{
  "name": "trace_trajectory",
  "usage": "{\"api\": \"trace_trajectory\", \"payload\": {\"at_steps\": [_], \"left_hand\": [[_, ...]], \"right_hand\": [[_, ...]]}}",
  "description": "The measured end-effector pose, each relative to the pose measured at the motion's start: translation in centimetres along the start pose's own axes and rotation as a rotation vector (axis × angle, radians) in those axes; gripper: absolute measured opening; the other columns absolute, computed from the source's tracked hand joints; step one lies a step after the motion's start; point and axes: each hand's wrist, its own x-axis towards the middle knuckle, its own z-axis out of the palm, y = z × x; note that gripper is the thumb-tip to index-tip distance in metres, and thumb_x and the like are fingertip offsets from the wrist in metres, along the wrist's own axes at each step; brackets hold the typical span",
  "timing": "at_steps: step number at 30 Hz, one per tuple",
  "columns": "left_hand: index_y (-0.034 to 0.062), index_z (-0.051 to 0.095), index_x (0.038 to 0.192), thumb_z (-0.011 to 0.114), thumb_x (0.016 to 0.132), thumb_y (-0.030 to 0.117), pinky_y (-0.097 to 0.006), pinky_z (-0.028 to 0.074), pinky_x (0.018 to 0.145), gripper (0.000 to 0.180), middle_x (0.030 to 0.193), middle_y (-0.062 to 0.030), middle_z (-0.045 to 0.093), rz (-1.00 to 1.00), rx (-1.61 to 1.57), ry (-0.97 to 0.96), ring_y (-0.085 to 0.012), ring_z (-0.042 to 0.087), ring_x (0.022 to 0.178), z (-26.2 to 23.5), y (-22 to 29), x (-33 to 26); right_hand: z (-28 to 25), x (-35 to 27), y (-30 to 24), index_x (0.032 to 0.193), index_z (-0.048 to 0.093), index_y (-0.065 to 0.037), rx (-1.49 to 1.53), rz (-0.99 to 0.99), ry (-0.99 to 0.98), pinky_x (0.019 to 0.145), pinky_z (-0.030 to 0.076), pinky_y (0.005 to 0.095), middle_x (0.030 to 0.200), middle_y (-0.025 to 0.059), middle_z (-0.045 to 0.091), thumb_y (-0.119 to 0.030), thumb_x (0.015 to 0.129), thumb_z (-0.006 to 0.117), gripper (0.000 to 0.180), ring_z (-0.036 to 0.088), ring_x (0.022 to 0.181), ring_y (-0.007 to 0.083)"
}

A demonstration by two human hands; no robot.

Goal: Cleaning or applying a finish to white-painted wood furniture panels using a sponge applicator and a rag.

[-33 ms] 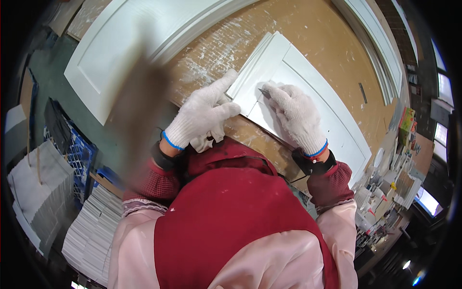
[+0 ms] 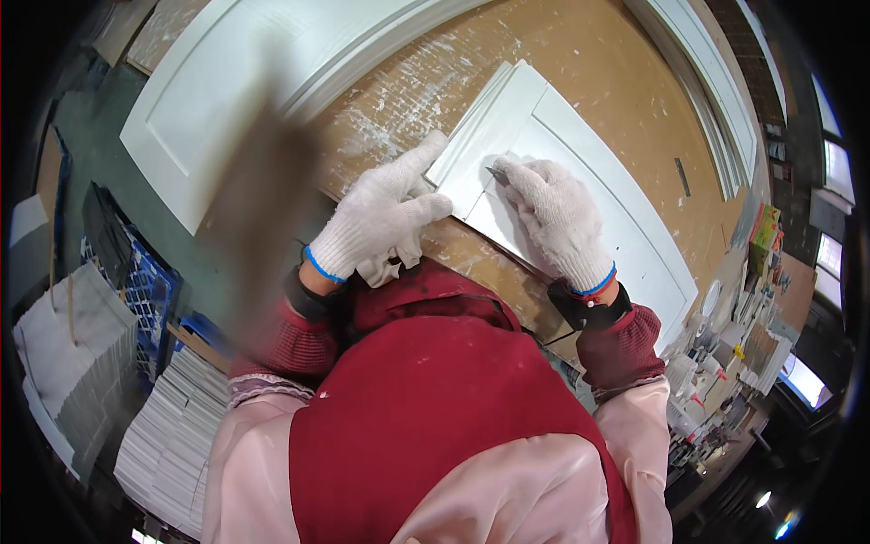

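A white panelled cabinet door (image 2: 616, 208) lies flat on a brown, paint-flecked workbench (image 2: 580, 63). My right hand (image 2: 557, 218), in a white knit glove, rests on the door and pinches a small grey blade (image 2: 497, 172) against the moulded edge near its upper left corner. My left hand (image 2: 381, 218), also gloved, sits just left of the door. Its index finger stretches out to touch that corner, and the other fingers curl over a crumpled white cloth (image 2: 390, 267). A red apron and pink sleeves fill the lower part of the view.
A larger white door panel (image 2: 208, 109) lies at the upper left, and long white frames (image 2: 716, 100) run along the bench's far right. Stacks of white sheets (image 2: 172, 435) and a blue crate (image 2: 145, 290) are lower left. Bottles and clutter (image 2: 725, 363) crowd the right. A blurred brown shape (image 2: 263, 208) hangs near the camera.
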Motion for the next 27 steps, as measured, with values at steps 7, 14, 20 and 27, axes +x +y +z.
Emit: {"api": "trace_trajectory", "payload": {"at_steps": [7, 14, 20, 27], "left_hand": [[-0.0007, 0.032, 0.145, 0.066, 0.083, 0.012, -0.021, 0.046, 0.074, 0.071, 0.077, 0.0000, 0.055, 0.000, 0.085, -0.010, -0.0082, 0.053, 0.075, -0.2, 0.5, -0.2], [0.0002, 0.032, 0.145, 0.066, 0.083, 0.013, -0.023, 0.047, 0.071, 0.072, 0.075, -0.0005, 0.055, -0.003, 0.111, 0.000, -0.0090, 0.053, 0.072, -0.2, 0.6, -0.1], [0.0006, 0.034, 0.145, 0.066, 0.082, 0.013, -0.023, 0.048, 0.070, 0.071, 0.076, -0.0014, 0.057, 0.013, 0.114, 0.006, -0.0096, 0.055, 0.072, -0.2, 0.6, -0.1], [0.0001, 0.035, 0.144, 0.065, 0.082, 0.012, -0.023, 0.047, 0.072, 0.070, 0.077, -0.0017, 0.057, 0.021, 0.130, 0.011, -0.0090, 0.055, 0.073, -0.3, 0.8, -0.1]], "right_hand": [[0.5, 0.2, 0.3, 0.108, 0.061, -0.015, -0.071, -0.129, 0.051, 0.062, 0.049, 0.0375, 0.087, 0.0056, 0.061, -0.016, 0.085, 0.060, 0.023, 0.059, 0.075, 0.0257], [0.3, 0.1, -0.3, 0.114, 0.063, -0.014, -0.099, -0.163, -0.042, 0.064, 0.049, 0.0367, 0.087, 0.0070, 0.064, -0.002, 0.075, 0.060, 0.041, 0.060, 0.077, 0.0273], [0.8, 0.0, 0.1, 0.106, 0.062, -0.016, 0.068, -0.055, 0.012, 0.062, 0.048, 0.0357, 0.085, 0.0047, 0.059, -0.015, 0.083, 0.062, 0.023, 0.059, 0.075, 0.0239], [0.7, 0.0, -0.2, 0.110, 0.063, -0.013, -0.017, -0.107, -0.023, 0.064, 0.049, 0.0362, 0.084, 0.0063, 0.062, -0.005, 0.078, 0.061, 0.033, 0.060, 0.076, 0.0258]]}}
